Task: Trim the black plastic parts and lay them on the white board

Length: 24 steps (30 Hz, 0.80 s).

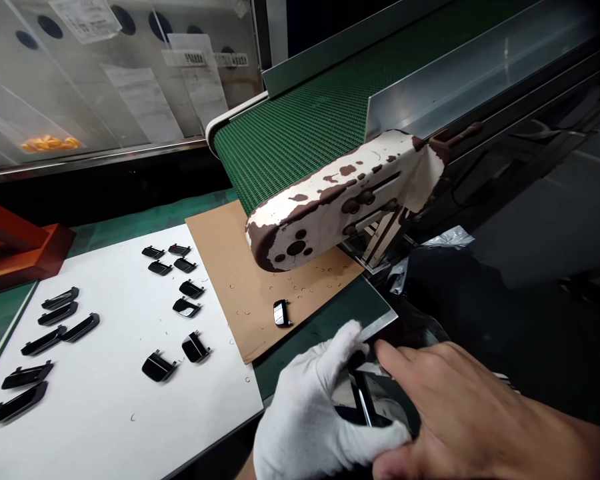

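My left hand (315, 413) wears a white glove and is curled round a long glossy black plastic part (364, 400) at the table's front edge. My bare right hand (460, 413) lies beside it, fingers stretched towards the same part and touching its right side; its thumb meets the gloved fingers. A single small black part (281, 313) lies on the brown cardboard sheet (240, 267) just ahead of the left hand. On the white board (105, 400) to the left lie several small black clips (195, 347) and several longer black strips (45, 340).
A green conveyor belt (300, 133) slopes down from the upper right, ending in a white, brown-stained end cover (340, 200) above the cardboard. A red wooden block (20, 247) stands at far left. Clear panels with papers stand behind. Dark bags lie at the right.
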### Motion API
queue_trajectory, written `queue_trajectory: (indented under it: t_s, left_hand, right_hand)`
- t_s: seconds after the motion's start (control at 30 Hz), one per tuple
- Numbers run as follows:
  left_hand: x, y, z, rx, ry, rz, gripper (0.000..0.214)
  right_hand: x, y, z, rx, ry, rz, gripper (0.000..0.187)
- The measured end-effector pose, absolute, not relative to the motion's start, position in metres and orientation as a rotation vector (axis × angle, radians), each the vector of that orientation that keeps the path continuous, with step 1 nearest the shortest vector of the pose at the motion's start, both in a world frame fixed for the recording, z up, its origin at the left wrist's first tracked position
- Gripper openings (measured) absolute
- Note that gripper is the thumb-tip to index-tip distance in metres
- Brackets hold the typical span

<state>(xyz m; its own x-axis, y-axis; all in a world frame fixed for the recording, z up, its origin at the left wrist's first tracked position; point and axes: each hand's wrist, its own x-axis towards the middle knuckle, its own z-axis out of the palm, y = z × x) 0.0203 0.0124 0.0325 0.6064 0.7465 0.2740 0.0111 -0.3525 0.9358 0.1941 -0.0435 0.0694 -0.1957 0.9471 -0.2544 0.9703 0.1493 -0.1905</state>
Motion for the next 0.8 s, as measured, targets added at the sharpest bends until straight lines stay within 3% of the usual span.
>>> queue_trajectory:
  t_s: [0.23, 0.8]
  left_hand:
    - [0.021, 0.0086, 0.0323, 1.793, 0.676, 0.869, 0.081]
    - [0.0198, 0.0046, 0.0291, 1.831, 0.619, 0.924, 0.077]
  right_hand:
    - [0.1933, -0.0449, 0.0637, 1.962, 2.452, -0.284, 0.098]
    - [0.1965, -0.0465, 0.0611, 1.876, 2.492, -0.3, 0.099]
